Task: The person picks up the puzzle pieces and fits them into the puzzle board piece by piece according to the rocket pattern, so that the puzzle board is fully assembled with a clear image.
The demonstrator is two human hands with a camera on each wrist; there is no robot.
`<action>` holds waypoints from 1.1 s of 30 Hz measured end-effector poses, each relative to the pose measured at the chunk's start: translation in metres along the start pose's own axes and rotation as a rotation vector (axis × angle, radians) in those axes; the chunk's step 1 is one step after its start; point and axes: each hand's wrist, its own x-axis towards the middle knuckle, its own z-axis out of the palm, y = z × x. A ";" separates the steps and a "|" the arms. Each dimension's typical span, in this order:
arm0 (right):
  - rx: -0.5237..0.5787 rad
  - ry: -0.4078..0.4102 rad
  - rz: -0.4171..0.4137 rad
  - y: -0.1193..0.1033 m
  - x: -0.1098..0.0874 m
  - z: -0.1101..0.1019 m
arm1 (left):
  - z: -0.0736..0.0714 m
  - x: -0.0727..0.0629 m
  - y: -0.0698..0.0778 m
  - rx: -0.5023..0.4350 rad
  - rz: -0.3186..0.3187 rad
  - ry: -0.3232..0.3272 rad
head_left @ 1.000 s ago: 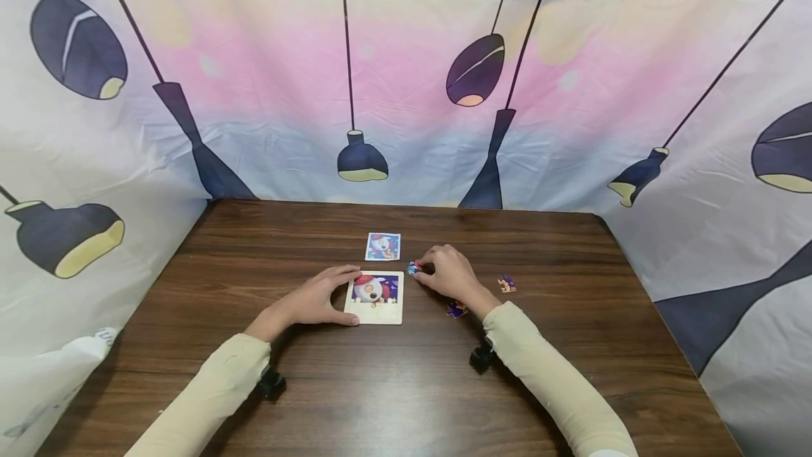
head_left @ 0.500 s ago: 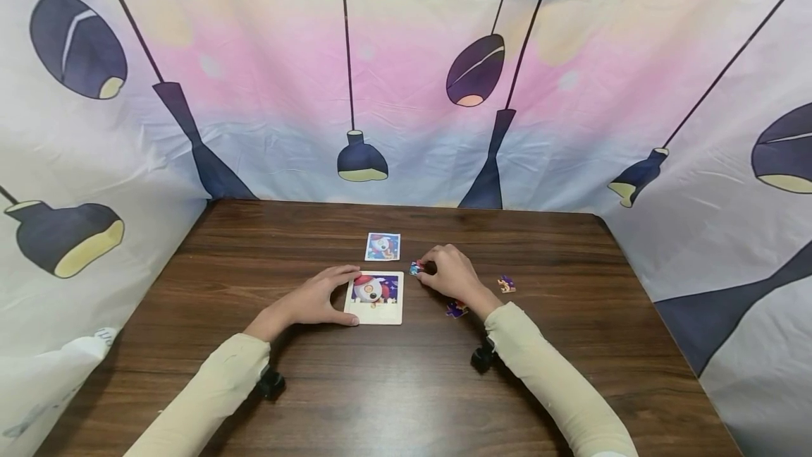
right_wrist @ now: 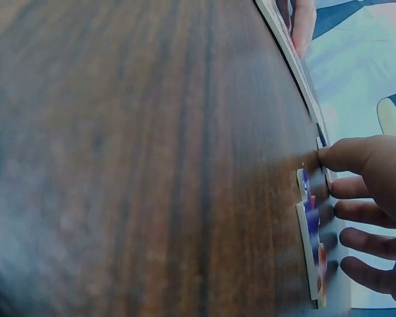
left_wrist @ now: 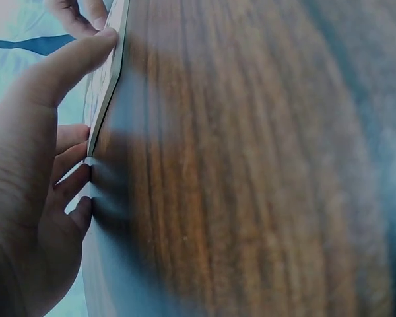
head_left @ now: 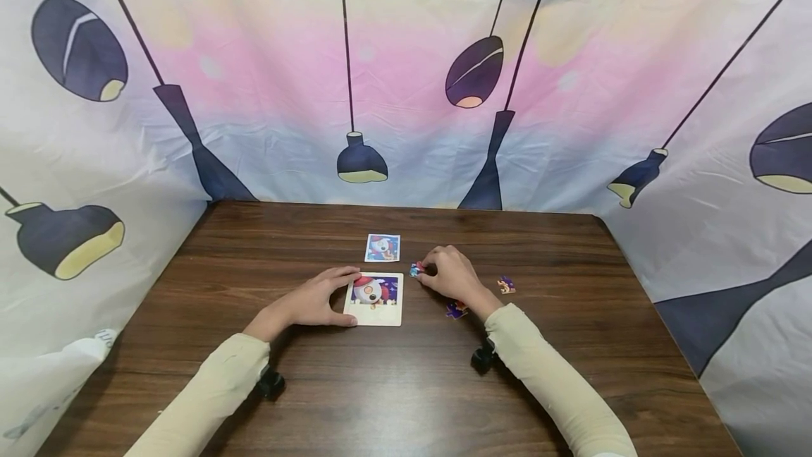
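Right hand (head_left: 453,272): narrow grip, pinching a puzzle piece (head_left: 416,269) just right of the puzzle board (head_left: 374,315). Left hand (head_left: 314,298): wide grip, touching the board's left side. Beyond lies a picture card (head_left: 383,247). Loose pieces (head_left: 454,311), partly hidden overhead by the right wrist (head_left: 486,301), show pale sides in the right-wrist view alone.

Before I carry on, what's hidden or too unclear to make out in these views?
- Blue-and-red piece, head view: the right hand covers part, so its full outline is hidden.
- Purple piece, head view: its outline toward the right forearm can't be fully made out.
- Puzzle board, left wrist view: cut off by the top edge; seen nearly edge-on.
- Picture card, head view: fine print detail too small.
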 end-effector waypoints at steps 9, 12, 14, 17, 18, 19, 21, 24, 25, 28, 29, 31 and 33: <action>0.052 0.030 0.004 -0.003 -0.002 -0.002 | -0.001 -0.001 0.000 -0.004 0.005 -0.011; 0.074 0.043 -0.021 -0.008 -0.003 -0.002 | 0.000 -0.001 -0.001 -0.007 0.005 -0.007; 0.089 0.049 -0.042 -0.012 -0.004 -0.002 | 0.000 0.000 -0.001 -0.005 0.004 -0.007; 0.108 0.053 -0.068 -0.021 -0.005 -0.002 | 0.000 0.000 -0.001 -0.008 0.003 -0.008; 0.112 0.051 -0.074 -0.024 -0.006 -0.001 | 0.001 0.000 -0.001 -0.011 0.002 -0.009; 0.119 0.048 -0.081 -0.027 -0.006 -0.001 | 0.000 0.001 -0.001 -0.012 0.002 -0.010; 0.124 0.040 -0.095 -0.033 -0.006 0.000 | 0.000 0.000 -0.001 -0.015 0.001 -0.011; 0.124 0.022 -0.111 -0.043 -0.005 0.002 | 0.000 0.001 -0.002 -0.015 0.003 -0.011; 0.123 0.014 -0.116 -0.045 -0.005 0.002 | 0.000 0.001 -0.002 -0.013 0.005 -0.010; 0.113 -0.010 -0.124 -0.053 -0.003 0.005 | 0.001 0.001 -0.003 -0.012 0.011 -0.010; 0.109 -0.017 -0.128 -0.055 -0.003 0.005 | 0.001 0.001 -0.003 -0.011 0.012 -0.010; 0.109 -0.025 -0.139 -0.059 -0.002 0.006 | 0.001 0.001 -0.003 -0.012 0.014 -0.011; 0.102 -0.025 -0.157 -0.063 0.000 0.008 | 0.001 0.001 -0.003 -0.013 0.015 -0.013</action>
